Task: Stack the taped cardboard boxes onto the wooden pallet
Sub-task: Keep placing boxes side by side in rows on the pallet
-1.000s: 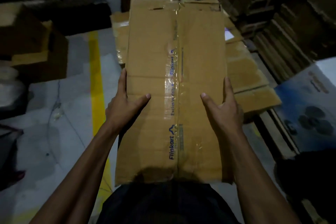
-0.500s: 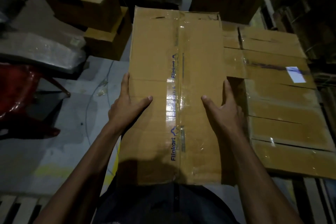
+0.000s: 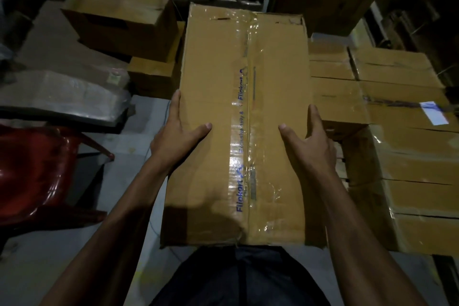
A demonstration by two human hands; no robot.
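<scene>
cardboard everywhere: stacked taped boxes point(image 3: 407, 146) filling the right side, presumably on the pallet though no wood shows under them. closer in, centre frame, held taped box point(image 3: 244, 126), long, flipkart tape down the seam, carried level against the body, near edge at the waist. far left, loose brown cartons point(image 3: 119, 25) piled on the floor; near left, red plastic chair point(image 3: 37, 169).

left hand point(image 3: 177, 138) clamped on the box's left side, thumb flat across the top, fingers down the edge. right hand point(image 3: 310, 141) mirrored on the right side, thumb on top, fingers wrapped over the edge. underside grip hidden, cannot tell.

likely still carrying toward the stack. risks: side-squeeze grip slipping on glossy tape or sagging board; far end dipping and catching the stack's edge; landing skewed beside the gap near the right hand.
</scene>
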